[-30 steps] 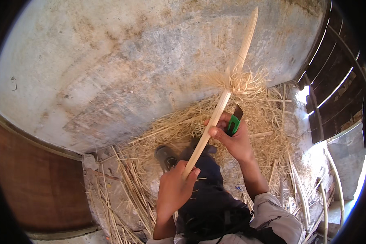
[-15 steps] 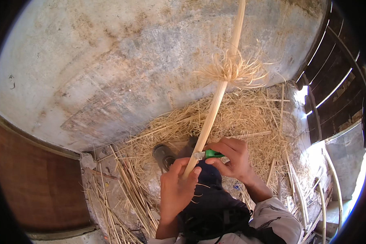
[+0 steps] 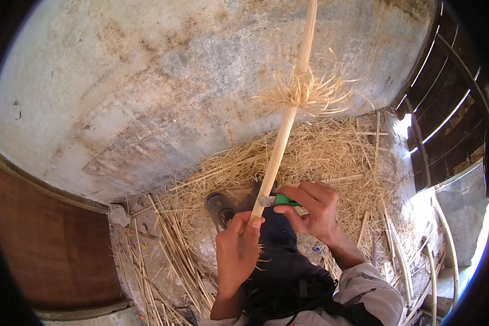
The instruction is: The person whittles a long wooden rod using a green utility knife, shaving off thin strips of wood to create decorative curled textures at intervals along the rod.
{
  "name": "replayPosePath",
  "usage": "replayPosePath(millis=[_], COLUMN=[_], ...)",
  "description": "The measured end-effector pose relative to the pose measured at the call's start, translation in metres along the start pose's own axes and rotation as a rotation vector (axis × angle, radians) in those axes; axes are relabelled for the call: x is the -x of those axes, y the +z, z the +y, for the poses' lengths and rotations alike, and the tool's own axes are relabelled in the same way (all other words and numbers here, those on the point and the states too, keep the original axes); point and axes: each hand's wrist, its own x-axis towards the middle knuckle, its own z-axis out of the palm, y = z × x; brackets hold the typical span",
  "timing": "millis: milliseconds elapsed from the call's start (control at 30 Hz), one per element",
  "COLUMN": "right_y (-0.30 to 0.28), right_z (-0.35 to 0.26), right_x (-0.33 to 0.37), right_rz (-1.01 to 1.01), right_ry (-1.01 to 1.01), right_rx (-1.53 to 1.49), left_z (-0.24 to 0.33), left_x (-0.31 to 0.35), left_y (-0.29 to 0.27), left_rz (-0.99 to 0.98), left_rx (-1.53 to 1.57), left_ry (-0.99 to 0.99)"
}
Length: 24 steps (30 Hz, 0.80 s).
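A long pale wooden stick (image 3: 279, 145), bamboo-like in look, slants up and away from me, its far end past the top of the view. Partway along it sits a tuft of thin curled shavings (image 3: 309, 93), still attached. My left hand (image 3: 239, 247) grips the stick's near end between thumb and fingers. In my right hand (image 3: 312, 209) is a green-handled knife (image 3: 286, 200), closed in the fingers. Its short blade lies against the stick just above my left hand. A few thin curls hang beside my left fingers.
Loose shavings (image 3: 331, 146) cover the floor by the stained wall (image 3: 163, 98). Bundled thin sticks (image 3: 174, 255) lie at left, near a brown panel (image 3: 54, 239). Longer poles (image 3: 432, 277) lean at right below dark slats (image 3: 445, 98). My shoe (image 3: 220, 209) shows beneath.
The stick and its tuft have shifted slightly left. My right hand with the knife has moved a little to the right, and the blade sits slightly higher on the stick.
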Motion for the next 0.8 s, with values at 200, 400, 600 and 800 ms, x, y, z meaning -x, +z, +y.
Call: replayPosePath(millis=[200,400,600,800], right_y=[-0.002,-0.006,-0.004,-0.021], right_z=[0.003,0.000,0.014,0.050], right_x=[-0.004,-0.009,-0.017,-0.032], right_rz=[0.025,0.026,0.153,0.077], right_ry=[-0.015,-0.033,0.028,0.285], right_rx=[0.020,0.056,0.067,0.048], left_z=[0.001,-0.005,-0.009,-0.023], left_x=[0.002,0.003,0.010,0.024], left_y=[-0.001,-0.004,-0.009,-0.010], left_rz=[0.006,0.008,-0.027,-0.012], left_rx=[-0.003,0.003,0.011,0.026], left_ry=[0.018,0.062,-0.006,-0.049])
